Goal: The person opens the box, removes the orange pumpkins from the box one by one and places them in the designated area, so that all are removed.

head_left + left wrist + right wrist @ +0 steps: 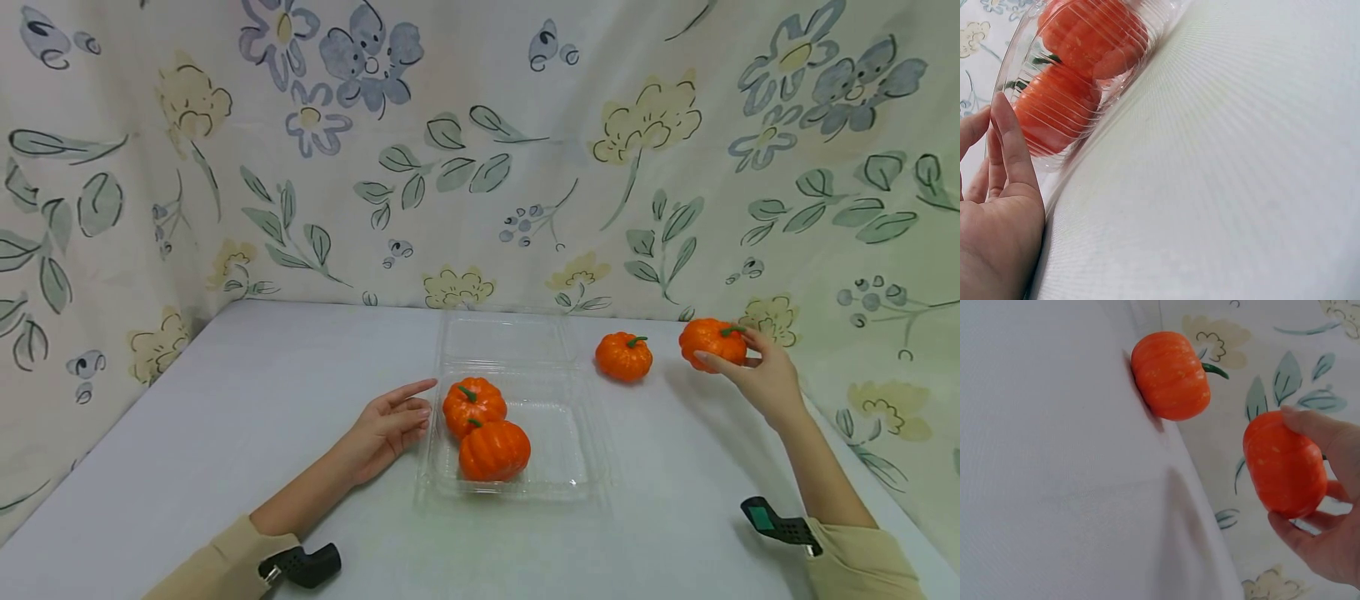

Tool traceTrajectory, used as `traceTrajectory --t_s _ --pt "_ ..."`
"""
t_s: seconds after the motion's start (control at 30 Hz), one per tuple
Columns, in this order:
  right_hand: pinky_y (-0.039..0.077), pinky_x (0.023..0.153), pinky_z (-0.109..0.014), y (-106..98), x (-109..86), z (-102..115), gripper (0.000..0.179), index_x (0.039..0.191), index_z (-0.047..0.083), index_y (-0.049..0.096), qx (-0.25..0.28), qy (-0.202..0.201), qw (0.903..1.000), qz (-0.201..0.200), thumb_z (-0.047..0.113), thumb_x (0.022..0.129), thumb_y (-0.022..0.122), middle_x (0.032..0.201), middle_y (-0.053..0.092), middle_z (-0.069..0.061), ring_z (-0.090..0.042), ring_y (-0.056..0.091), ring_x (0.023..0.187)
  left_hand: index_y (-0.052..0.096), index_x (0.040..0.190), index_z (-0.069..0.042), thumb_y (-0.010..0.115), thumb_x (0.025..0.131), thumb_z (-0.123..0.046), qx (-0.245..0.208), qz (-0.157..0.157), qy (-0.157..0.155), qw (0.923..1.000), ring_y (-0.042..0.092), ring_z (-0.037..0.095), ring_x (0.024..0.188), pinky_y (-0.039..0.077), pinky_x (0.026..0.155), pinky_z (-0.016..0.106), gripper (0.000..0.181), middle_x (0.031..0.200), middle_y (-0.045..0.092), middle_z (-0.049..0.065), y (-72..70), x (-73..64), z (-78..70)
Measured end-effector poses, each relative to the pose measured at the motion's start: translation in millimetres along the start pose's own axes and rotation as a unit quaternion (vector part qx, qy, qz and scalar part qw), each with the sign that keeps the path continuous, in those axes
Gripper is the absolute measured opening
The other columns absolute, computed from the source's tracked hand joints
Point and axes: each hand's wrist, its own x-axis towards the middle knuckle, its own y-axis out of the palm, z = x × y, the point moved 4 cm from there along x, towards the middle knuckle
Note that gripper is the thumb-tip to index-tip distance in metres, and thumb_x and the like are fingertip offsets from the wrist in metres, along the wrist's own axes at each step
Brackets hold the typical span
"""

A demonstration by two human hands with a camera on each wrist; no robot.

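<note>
My right hand [768, 383] grips a small orange toy pumpkin [712, 343] with a green stem, thumb and fingers about its sides. It hangs above the table, as the right wrist view also shows. Left of it, a second pumpkin [624, 357] rests on the table. Two more pumpkins, one behind [480, 398] and one in front [495, 452], sit in the left part of a clear plastic container [558, 429]. Beside the container's left wall is my left hand [386, 433], fingers extended and fingertips at the rim [999, 75]; firm contact is hard to judge.
The container's clear lid [506, 337] stands opened at its back. A white cloth [300, 358] covers the table, and a flower-printed curtain [480, 208] hangs behind and at both sides. Black wrist devices [303, 567] show at both sleeves.
</note>
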Motion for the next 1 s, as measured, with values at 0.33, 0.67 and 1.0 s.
traceTrajectory --t_s 0.33,0.67,1.0 --pt "0.038 0.064 -0.002 3.7 0.5 -10.6 0.087 0.160 -0.010 0.029 -0.011 -0.005 0.9999 -0.010 0.040 0.101 0.070 0.156 0.034 -0.044 -0.056 0.046 0.121 0.042 0.157 0.002 0.053 0.106 0.004 0.000 -0.003 -0.001 1.0000 0.068 0.006 0.090 0.060 0.086 0.019 0.053 0.107 0.065 0.000 0.8 -0.4 -0.6" --pt "0.051 0.079 -0.024 10.3 -0.2 -19.3 0.093 0.158 -0.016 0.026 -0.048 0.015 0.9987 0.010 0.045 0.102 0.068 0.156 0.033 -0.044 -0.056 0.048 0.123 0.041 0.158 0.003 0.052 0.106 0.005 0.001 -0.006 -0.001 1.0000 0.068 0.006 0.090 0.060 0.085 0.019 0.053 0.106 0.065 0.000 1.1 -0.1 -0.4" --pt "0.048 0.106 -0.070 17.4 -0.2 -25.3 0.092 0.159 -0.014 0.023 -0.045 0.029 0.9979 0.037 0.045 0.103 0.066 0.156 0.030 -0.045 -0.060 0.044 0.128 0.040 0.158 0.003 0.053 0.106 0.004 0.002 -0.002 0.001 1.0000 0.068 0.006 0.090 0.060 0.086 0.019 0.054 0.107 0.065 0.000 0.6 0.3 -0.2"
